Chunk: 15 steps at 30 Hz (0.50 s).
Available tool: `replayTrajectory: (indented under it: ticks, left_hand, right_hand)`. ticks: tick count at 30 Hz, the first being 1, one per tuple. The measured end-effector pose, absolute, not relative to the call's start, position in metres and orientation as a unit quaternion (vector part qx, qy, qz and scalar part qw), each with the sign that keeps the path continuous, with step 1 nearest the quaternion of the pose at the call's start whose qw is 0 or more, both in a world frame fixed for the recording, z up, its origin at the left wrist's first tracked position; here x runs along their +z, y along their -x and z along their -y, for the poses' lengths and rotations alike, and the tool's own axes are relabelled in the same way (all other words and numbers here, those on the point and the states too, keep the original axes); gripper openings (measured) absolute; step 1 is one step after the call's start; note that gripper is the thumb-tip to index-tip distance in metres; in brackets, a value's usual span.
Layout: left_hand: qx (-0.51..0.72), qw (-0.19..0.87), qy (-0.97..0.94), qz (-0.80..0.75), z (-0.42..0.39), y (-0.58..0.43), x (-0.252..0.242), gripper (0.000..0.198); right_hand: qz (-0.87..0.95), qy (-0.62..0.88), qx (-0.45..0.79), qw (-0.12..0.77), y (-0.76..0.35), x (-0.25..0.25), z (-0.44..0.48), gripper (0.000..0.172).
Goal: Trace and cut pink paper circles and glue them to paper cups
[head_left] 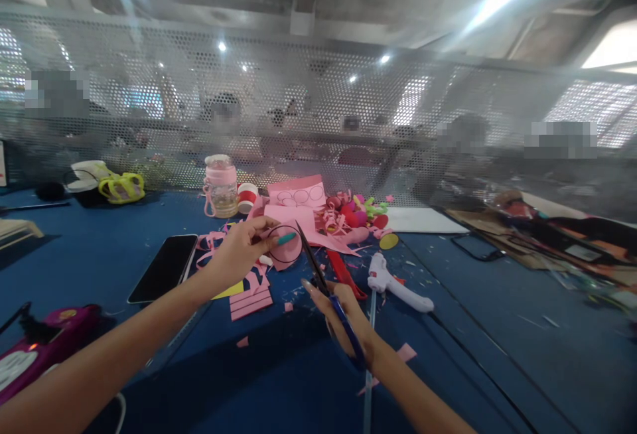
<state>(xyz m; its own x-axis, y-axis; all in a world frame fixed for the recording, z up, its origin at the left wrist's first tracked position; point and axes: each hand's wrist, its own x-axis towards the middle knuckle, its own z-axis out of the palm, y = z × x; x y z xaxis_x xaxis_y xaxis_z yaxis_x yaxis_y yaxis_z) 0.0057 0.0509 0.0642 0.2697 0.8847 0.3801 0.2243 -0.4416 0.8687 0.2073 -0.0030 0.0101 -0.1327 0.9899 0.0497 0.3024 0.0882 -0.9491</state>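
Observation:
My left hand [243, 248] is closed in a pinch on a pink foam circle [287, 248] with a black ring drawn on it, held above the blue table [497, 328]. My right hand [343, 318] grips blue-handled scissors [323, 281], whose dark blades point up and left and touch the circle's edge. Pink foam strips and scraps [251, 298] lie just under both hands.
A black phone [165, 267] lies to the left, a white glue gun [395, 283] to the right. A pink bottle [220, 186], a pink sheet with drawn circles [298, 194] and colourful bits sit further back. A perforated metal screen [318, 102] walls the far edge; blurred people are behind it.

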Motion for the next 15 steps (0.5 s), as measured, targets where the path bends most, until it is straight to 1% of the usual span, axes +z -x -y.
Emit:
replayTrajectory:
  ticks: [5, 12, 15]
  left_hand:
    - [0.481, 0.356, -0.694, -0.4, -0.0473, -0.0071, 0.0673, 0.028]
    - [0.497, 0.388, -0.67, -0.393, -0.0477, -0.0102, 0.0594, 0.046]
    - [0.51, 0.416, -0.646, -0.387, -0.0483, -0.0113, 0.0585, 0.055]
  right_hand:
    - [0.626, 0.525, 0.433, 0.38, -0.207, 0.0116, 0.0027, 0.046]
    - [0.589, 0.534, 0.45, 0.407, -0.2026, 0.0091, 0.0065, 0.048]
    - [0.579, 0.536, 0.454, 0.414, -0.2011, 0.0079, 0.0086, 0.049]
